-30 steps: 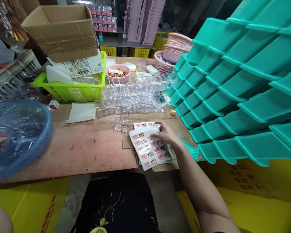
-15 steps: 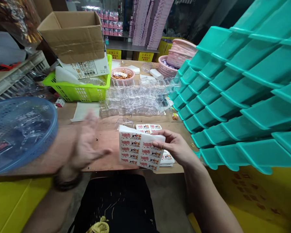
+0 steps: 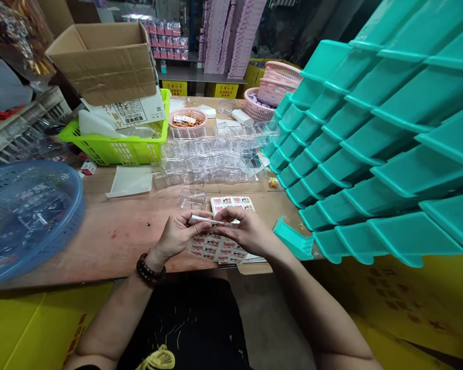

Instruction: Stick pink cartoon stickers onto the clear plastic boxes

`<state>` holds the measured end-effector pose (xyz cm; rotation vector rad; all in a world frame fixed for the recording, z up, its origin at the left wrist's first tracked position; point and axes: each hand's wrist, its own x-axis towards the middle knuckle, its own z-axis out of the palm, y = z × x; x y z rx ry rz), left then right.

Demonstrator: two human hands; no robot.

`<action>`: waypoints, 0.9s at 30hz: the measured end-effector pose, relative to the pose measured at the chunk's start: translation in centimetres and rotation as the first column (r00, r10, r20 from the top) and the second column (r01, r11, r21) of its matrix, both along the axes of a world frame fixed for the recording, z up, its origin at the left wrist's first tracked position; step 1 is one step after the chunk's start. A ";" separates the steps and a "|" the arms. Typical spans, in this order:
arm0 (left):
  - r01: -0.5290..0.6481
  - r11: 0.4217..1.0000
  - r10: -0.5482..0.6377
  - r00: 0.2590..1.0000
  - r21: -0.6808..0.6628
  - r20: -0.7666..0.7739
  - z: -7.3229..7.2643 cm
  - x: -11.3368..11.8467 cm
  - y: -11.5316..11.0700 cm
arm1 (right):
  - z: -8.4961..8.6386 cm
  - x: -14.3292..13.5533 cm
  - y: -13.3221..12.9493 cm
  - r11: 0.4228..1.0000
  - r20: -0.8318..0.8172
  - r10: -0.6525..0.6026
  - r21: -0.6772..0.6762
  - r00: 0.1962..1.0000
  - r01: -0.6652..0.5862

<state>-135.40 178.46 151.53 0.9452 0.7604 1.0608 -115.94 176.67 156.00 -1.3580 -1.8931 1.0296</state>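
Observation:
Between my two hands is a sticker sheet [image 3: 219,248], white with rows of pink lettering and small cartoon animals. My left hand [image 3: 179,234] pinches its upper left part, a beaded bracelet on the wrist. My right hand [image 3: 245,231] grips the upper right part, thumb and fingers close to the left fingertips. The sheet's top edge is tipped so that it shows as a narrow white strip. Just behind the hands lies a stack of similar sticker sheets [image 3: 231,201] on the table. A clear plastic box [image 3: 192,199] sits beside that stack.
Clear plastic boxes [image 3: 216,159] stand in rows across the table. Stacked teal bins [image 3: 355,149] rise on the right, with a teal piece [image 3: 293,239] near the edge. A blue basket [image 3: 71,226] is at left, a green basket [image 3: 116,149] behind.
My left hand has come in from the left and taken hold of the sticker sheet. My right hand has shifted left, and the sheet has tipped over from facing me.

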 end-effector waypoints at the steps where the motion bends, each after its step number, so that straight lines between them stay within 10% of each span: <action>1: -0.013 0.999 0.013 1.000 0.033 -0.019 -0.1 0.1 0.0 | -0.2 -0.2 0.2 0.999 -0.047 -0.009 -0.042 0.999 0.007; 6: -0.046 0.996 0.054 0.992 0.072 -0.113 -1.2 0.6 0.3 | -0.3 -0.3 -0.2 0.994 -0.136 -0.087 -0.076 0.987 0.077; 12: -0.105 0.993 0.099 0.989 -0.055 -0.111 -2.9 2.3 0.0 | -1.4 0.3 -0.4 0.931 0.034 -0.250 0.284 0.968 0.231; 17: 0.066 0.964 -0.054 0.997 -0.257 0.052 -4.3 4.6 0.7 | -4.6 3.1 0.1 0.573 0.280 -0.435 0.819 0.856 0.023; 21: 0.075 0.943 -0.038 0.992 -0.323 0.118 -5.2 6.5 1.4 | -7.8 5.2 0.0 0.295 0.221 -0.451 0.951 0.865 -0.089; 24: 0.130 0.922 -0.079 0.985 -0.365 0.151 -5.6 7.3 1.5 | -9.1 5.6 0.4 0.341 0.202 -0.397 0.938 0.895 -0.060; 27: 0.146 0.917 -0.101 0.985 -0.371 0.139 -6.4 7.5 1.7 | -8.6 4.9 0.7 0.514 0.284 -0.268 0.850 0.921 -0.113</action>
